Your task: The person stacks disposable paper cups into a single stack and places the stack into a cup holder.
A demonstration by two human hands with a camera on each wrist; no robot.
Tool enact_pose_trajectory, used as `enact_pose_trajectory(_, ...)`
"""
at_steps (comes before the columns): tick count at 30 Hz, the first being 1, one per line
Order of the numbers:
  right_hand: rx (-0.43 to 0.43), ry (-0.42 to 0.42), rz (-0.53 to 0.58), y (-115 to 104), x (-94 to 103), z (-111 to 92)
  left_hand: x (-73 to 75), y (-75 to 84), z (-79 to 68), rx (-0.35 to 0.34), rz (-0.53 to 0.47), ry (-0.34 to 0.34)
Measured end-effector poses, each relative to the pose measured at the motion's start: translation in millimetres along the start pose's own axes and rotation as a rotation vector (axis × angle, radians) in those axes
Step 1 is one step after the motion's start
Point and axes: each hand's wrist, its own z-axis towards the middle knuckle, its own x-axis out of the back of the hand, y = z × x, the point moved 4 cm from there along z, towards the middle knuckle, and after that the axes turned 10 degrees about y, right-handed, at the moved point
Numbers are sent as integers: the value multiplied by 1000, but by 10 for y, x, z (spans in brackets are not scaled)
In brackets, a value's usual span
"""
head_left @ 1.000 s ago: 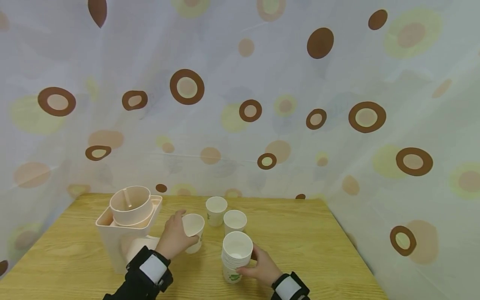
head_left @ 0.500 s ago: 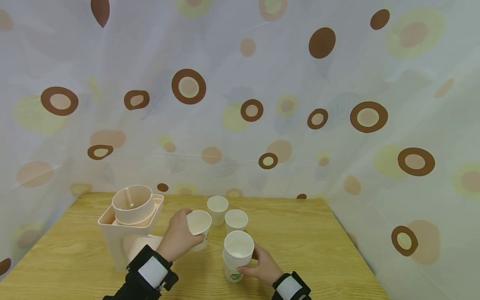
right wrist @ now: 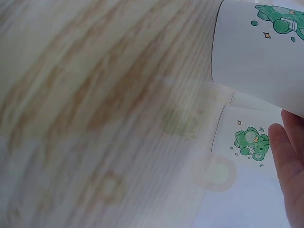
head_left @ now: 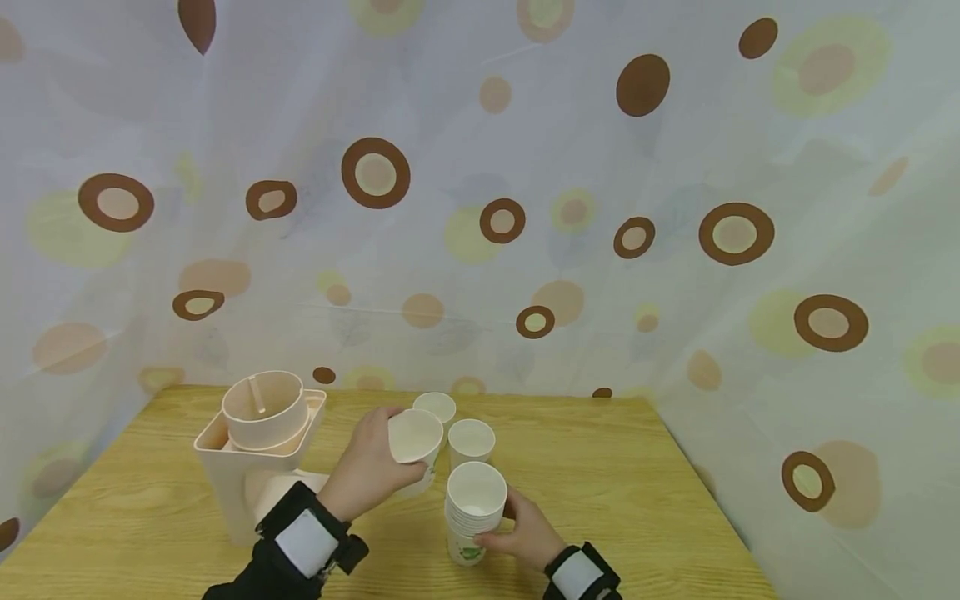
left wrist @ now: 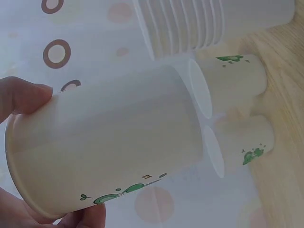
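Note:
My left hand grips a white paper cup near its rim, raised over the table and tilted. In the left wrist view, thumb and fingers hold this cup from opposite sides; a green print shows along it. My right hand holds a stack of nested paper cups low on its side, the stack standing upright. Just behind the stack stands a paper cup, and farther back another paper cup, partly covered by the held cup. Green bear prints show on the cups in the right wrist view.
A cream plastic container with a round open cup-like part on top stands at the left, close to my left wrist. The wooden table ends at a spotted curtain behind and on the right.
My left hand has lifted the single paper cup and moved it right toward the stack and the two standing cups. The right hand and the stack have stayed in place.

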Motion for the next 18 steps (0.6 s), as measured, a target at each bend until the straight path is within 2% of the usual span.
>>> enact_pose_trajectory(7, 18, 2, -7, 6, 2, 0, 22, 263, 12, -55, -31, -1)
enact_pose_trajectory(14, 33, 3, -14, 20, -2, 2, -34, 492, -9, -96, -120, -69)
enact_pose_trajectory(18, 33, -1, -1, 13, -3, -8, -110, 539, -10, -116, -130, -108)
